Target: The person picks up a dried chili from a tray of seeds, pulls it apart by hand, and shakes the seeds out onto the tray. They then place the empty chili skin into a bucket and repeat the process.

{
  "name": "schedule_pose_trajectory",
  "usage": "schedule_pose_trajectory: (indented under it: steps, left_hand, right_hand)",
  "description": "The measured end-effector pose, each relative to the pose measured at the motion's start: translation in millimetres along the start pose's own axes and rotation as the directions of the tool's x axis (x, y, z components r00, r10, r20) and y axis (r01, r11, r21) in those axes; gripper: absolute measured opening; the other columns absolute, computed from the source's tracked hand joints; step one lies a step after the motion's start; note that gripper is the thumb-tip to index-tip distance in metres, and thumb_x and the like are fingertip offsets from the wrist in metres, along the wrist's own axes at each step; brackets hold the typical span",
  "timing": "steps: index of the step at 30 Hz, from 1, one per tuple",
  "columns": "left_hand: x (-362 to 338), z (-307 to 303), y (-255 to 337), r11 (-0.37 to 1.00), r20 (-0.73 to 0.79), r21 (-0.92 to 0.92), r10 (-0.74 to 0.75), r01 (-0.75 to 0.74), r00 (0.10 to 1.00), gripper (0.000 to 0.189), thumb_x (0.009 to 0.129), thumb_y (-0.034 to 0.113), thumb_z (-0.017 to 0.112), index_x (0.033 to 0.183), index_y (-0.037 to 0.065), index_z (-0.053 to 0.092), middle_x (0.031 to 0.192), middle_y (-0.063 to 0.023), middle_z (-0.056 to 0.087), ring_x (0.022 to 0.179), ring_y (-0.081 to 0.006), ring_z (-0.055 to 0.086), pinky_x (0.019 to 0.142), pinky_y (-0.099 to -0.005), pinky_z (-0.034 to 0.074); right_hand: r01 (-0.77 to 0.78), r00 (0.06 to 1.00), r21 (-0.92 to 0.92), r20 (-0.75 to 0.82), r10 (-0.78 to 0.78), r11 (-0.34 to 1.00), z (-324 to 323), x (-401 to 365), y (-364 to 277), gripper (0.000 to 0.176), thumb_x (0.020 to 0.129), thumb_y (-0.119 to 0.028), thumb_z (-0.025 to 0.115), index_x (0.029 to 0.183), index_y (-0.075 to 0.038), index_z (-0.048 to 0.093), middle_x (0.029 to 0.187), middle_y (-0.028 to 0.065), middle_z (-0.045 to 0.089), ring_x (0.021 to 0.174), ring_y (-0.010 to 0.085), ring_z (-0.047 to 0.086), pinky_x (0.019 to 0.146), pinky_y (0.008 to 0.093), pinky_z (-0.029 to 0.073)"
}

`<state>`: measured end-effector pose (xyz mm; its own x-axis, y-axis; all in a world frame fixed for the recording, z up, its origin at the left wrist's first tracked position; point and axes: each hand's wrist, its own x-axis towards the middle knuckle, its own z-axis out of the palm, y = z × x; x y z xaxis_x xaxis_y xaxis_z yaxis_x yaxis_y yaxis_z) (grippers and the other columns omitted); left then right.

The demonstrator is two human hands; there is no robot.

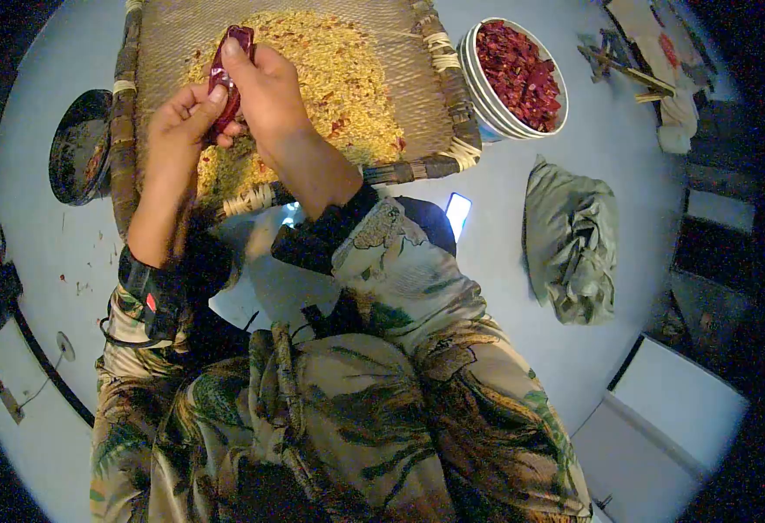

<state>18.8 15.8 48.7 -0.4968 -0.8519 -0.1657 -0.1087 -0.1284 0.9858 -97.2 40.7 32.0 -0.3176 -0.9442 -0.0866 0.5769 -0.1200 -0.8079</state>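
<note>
A dark red dried chili pepper (230, 65) is held between both hands over a woven tray (165, 39) with a wooden frame. My left hand (186, 113) pinches its lower part between thumb and fingers. My right hand (265, 87) is closed on the upper part, with the thumb pressed along it. Beneath the hands, yellow seeds (348, 83) mixed with small red bits lie spread over the tray. Right of the tray, red chili pieces (517, 74) fill a white bucket (487, 109).
A dark round pan (77, 148) stands left of the tray. On the floor lie a lit phone (457, 214) near the tray's front edge and a grey-green cloth sack (572, 240) at the right. Wooden sticks (635, 78) are at the upper right.
</note>
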Motion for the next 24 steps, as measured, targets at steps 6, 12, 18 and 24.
schedule_pose_trajectory:
  steps: [6,12,18,24]
  left_hand:
    - [-6.4,9.2,1.9,0.997,0.075,-0.038,-0.058,0.061,0.995,0.02,0.09,0.024,0.054,0.092,0.005,0.057,0.079,-0.0024,0.062,0.063,-0.0101,0.06,0.056,-0.0205,0.048]
    - [-3.1,-0.5,-7.5,1.0,0.071,0.024,-0.008,0.007,0.997,0.02,0.09,0.023,0.054,0.093,0.003,0.056,0.078,-0.0025,0.061,0.062,-0.0091,0.057,0.057,-0.0206,0.046]
    - [3.4,-4.8,-11.7,0.995,-0.03,-0.097,0.002,-0.004,1.0,0.017,0.089,0.021,0.055,0.09,0.004,0.056,0.071,-0.0013,0.058,0.058,-0.0087,0.053,0.054,-0.0203,0.042]
    - [2.6,6.6,-12.0,0.984,0.004,-0.179,0.005,-0.004,1.0,0.015,0.09,0.021,0.053,0.091,0.006,0.055,0.076,0.0001,0.058,0.064,-0.007,0.054,0.061,-0.0207,0.044]
  right_hand:
    - [0.148,0.985,-0.174,-0.061,-0.161,0.973,-8.6,13.7,14.6,0.027,0.091,-0.029,0.05,0.086,-0.002,0.055,0.071,0.0058,0.06,0.057,0.0112,0.055,0.043,0.024,0.044]
    - [-0.014,0.998,-0.136,-0.061,0.005,0.991,0.8,0.3,-3.3,0.029,0.091,-0.031,0.05,0.081,-0.003,0.05,0.066,0.005,0.055,0.046,0.0116,0.05,0.034,0.0258,0.04]
    - [0.025,0.999,-0.12,0.023,-0.022,0.992,9.1,5.9,9.1,0.03,0.091,-0.032,0.049,0.078,-0.005,0.046,0.056,0.0032,0.048,0.035,0.0109,0.041,0.03,0.0254,0.035]
    - [0.135,0.986,-0.302,-0.056,-0.159,0.944,4.1,6.3,10.5,0.027,0.09,-0.027,0.05,0.079,-0.003,0.054,0.058,0.003,0.052,0.04,0.0108,0.046,0.033,0.0259,0.037]
